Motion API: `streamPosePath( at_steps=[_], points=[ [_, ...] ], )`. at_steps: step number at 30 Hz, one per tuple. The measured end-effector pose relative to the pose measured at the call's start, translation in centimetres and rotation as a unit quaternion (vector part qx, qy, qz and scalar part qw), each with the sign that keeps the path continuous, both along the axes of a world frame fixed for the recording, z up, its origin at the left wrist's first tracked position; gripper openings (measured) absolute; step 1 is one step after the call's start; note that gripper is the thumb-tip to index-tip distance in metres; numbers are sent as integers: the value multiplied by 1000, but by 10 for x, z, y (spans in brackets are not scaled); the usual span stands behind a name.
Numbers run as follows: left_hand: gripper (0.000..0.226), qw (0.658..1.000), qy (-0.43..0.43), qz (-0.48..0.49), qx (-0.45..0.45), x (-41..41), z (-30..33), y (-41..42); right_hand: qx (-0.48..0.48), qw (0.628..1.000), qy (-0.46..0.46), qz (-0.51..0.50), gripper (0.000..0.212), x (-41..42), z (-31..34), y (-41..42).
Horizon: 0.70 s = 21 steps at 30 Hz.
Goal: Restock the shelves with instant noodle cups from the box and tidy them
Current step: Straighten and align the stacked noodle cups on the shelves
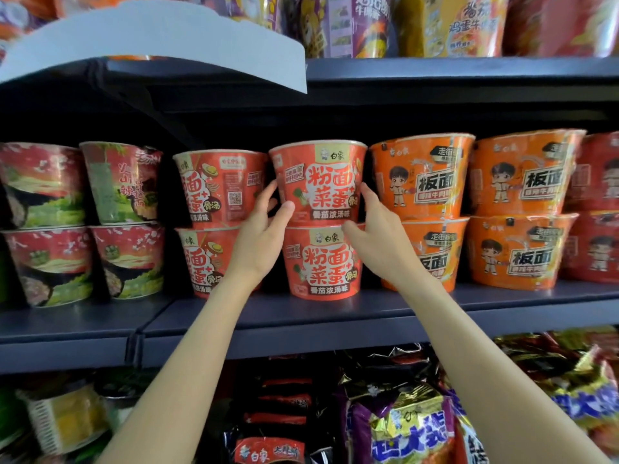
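Grip: both hands on one item. Left hand (259,231) cups the left flank of the upper red noodle cup (318,182), thumb on its lower front, fingers curled round the side. Right hand (375,236) holds the right flank, fingers curved round it, thumb at the base.

Left section: red-and-green cups (83,222), two high, two columns. Next: a matching red stack (217,222), its labels turned partly sideways. Centre: the held cup sits on the lower red cup (321,259), on the dark shelf (301,316), labels of both facing front. Right: orange cups (469,209), stacked two high.

Step in hand, as judged: seating and squaring the top cup on its stack. Box not in view.

Next move calls for a level release, rim centred over the lid below, then turning the neighbouring stack's labels forward.
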<state>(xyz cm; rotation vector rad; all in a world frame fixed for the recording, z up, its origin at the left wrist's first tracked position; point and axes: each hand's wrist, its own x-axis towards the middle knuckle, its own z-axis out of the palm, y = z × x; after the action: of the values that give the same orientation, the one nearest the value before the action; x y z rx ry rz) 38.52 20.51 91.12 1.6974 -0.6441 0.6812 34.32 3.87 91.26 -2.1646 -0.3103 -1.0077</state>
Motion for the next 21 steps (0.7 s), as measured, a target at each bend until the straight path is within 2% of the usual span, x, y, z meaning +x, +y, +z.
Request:
streamPosePath(
  at_steps=[11,21],
  points=[
    [68,997,-39,39,51,8,-6,3,-8,1000,-26,3,70,5,-9,7],
    [68,996,-51,38,61,10,-8,6,11,999,-42,19,66,4,-12,7]
  ],
)
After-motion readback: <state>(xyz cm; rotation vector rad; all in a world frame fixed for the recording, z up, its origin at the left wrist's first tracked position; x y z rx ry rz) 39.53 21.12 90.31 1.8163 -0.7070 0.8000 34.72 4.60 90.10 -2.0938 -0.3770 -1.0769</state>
